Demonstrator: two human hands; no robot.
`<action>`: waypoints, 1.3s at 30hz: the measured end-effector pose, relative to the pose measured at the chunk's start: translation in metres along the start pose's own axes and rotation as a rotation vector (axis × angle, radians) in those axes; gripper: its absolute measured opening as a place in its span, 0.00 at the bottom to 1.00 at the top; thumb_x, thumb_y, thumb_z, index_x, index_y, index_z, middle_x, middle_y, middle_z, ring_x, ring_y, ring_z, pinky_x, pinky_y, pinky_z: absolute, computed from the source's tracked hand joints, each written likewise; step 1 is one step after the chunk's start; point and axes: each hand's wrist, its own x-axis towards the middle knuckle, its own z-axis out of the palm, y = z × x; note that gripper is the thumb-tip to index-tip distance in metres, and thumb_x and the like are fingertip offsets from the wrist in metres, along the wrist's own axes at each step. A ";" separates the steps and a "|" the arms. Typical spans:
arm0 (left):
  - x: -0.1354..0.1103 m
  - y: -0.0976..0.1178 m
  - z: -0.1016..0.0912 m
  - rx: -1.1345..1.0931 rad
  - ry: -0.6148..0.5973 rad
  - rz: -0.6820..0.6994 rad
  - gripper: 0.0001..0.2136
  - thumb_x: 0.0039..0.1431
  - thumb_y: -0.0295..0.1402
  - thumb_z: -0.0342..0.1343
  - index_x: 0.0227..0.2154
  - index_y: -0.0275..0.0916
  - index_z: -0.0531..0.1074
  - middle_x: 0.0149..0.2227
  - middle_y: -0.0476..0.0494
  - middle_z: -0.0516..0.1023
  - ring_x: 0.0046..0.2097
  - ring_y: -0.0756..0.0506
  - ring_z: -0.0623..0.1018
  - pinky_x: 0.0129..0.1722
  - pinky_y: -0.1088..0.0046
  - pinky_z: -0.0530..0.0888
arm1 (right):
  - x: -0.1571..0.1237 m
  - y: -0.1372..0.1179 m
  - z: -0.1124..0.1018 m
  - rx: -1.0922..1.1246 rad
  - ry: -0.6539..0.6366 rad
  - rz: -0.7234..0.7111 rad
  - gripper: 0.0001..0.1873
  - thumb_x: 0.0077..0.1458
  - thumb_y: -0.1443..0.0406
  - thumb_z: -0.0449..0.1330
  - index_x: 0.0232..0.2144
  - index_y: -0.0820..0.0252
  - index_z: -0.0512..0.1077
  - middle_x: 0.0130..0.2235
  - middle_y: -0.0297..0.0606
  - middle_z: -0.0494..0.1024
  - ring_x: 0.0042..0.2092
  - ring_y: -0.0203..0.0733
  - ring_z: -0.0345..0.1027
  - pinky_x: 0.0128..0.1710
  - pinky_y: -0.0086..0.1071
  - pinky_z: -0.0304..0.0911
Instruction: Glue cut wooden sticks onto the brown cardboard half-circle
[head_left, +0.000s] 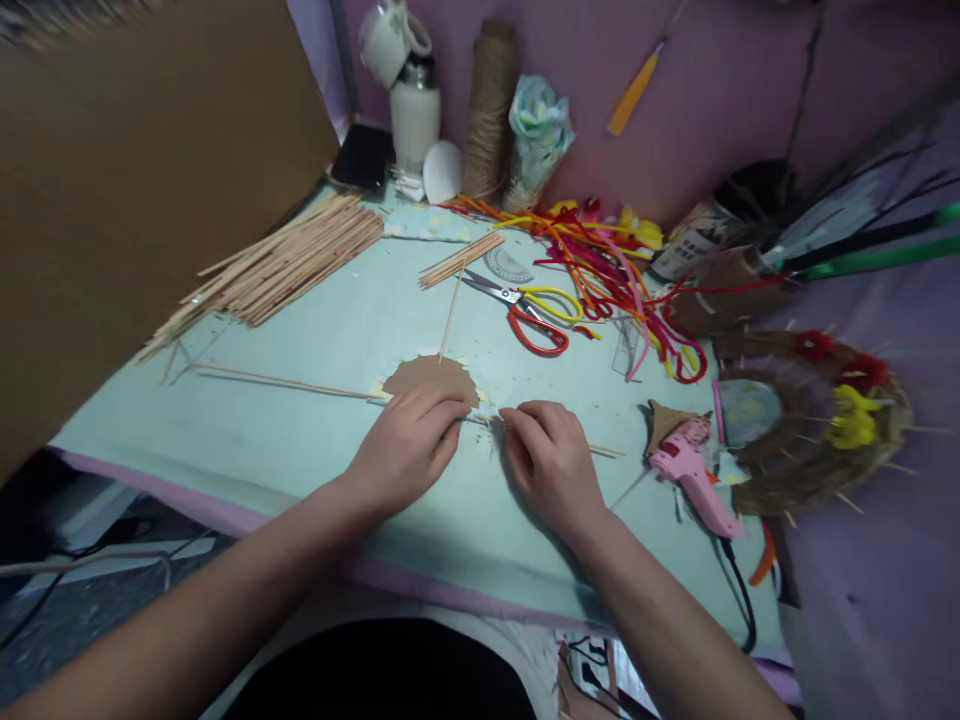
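Observation:
My left hand (409, 440) lies over the lower edge of a brown cardboard half-disc (429, 378), its fingers closed. A thin piece pokes out past its fingertips. My right hand (551, 460) pinches at the table a short gap away, where small scraps lie between the hands. A thin bamboo stick (606, 452) shows beyond its far side; the grip itself is mostly hidden. One long bamboo stick (285, 380) reaches left from the half-disc, and another stick (451, 312) points away from its top edge.
Behind are scissors (536, 310), a protractor (508, 264) and tangled coloured pipe cleaners (585, 250). A big pile of bamboo sticks (300, 260) lies at left, beside a cardboard panel (165, 150). A pink glue gun (701, 480) and a twig wreath (780, 480) are at right.

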 end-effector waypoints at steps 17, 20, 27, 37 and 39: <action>0.001 -0.007 0.001 0.045 0.101 0.004 0.05 0.61 0.27 0.54 0.34 0.38 0.76 0.36 0.43 0.76 0.42 0.44 0.74 0.44 0.64 0.71 | 0.002 0.012 0.006 0.033 0.010 -0.118 0.10 0.63 0.70 0.52 0.41 0.59 0.73 0.41 0.43 0.77 0.44 0.44 0.67 0.42 0.37 0.61; 0.001 -0.006 0.001 0.054 0.090 0.040 0.06 0.61 0.27 0.54 0.34 0.38 0.77 0.36 0.42 0.76 0.42 0.45 0.74 0.43 0.66 0.71 | 0.002 0.013 0.008 0.019 0.004 -0.116 0.12 0.63 0.72 0.52 0.41 0.59 0.74 0.41 0.43 0.77 0.43 0.44 0.67 0.42 0.36 0.61; -0.001 -0.008 0.004 0.105 0.036 0.116 0.08 0.62 0.27 0.54 0.35 0.40 0.79 0.35 0.42 0.77 0.38 0.45 0.75 0.39 0.66 0.70 | 0.004 0.013 0.007 0.001 -0.008 -0.120 0.14 0.62 0.73 0.52 0.41 0.58 0.77 0.39 0.43 0.77 0.41 0.43 0.68 0.41 0.35 0.63; -0.004 -0.010 0.008 0.194 0.042 0.170 0.13 0.66 0.31 0.49 0.38 0.40 0.80 0.38 0.40 0.79 0.40 0.45 0.76 0.40 0.66 0.73 | 0.004 0.014 0.008 -0.005 -0.014 -0.121 0.14 0.62 0.73 0.53 0.42 0.56 0.77 0.39 0.42 0.77 0.42 0.43 0.68 0.41 0.34 0.64; -0.004 -0.009 0.008 0.220 0.040 0.182 0.13 0.67 0.31 0.49 0.39 0.40 0.80 0.38 0.40 0.79 0.40 0.45 0.76 0.40 0.66 0.73 | 0.004 0.014 0.008 -0.007 -0.020 -0.121 0.14 0.62 0.72 0.53 0.42 0.57 0.77 0.39 0.43 0.77 0.42 0.43 0.68 0.41 0.35 0.64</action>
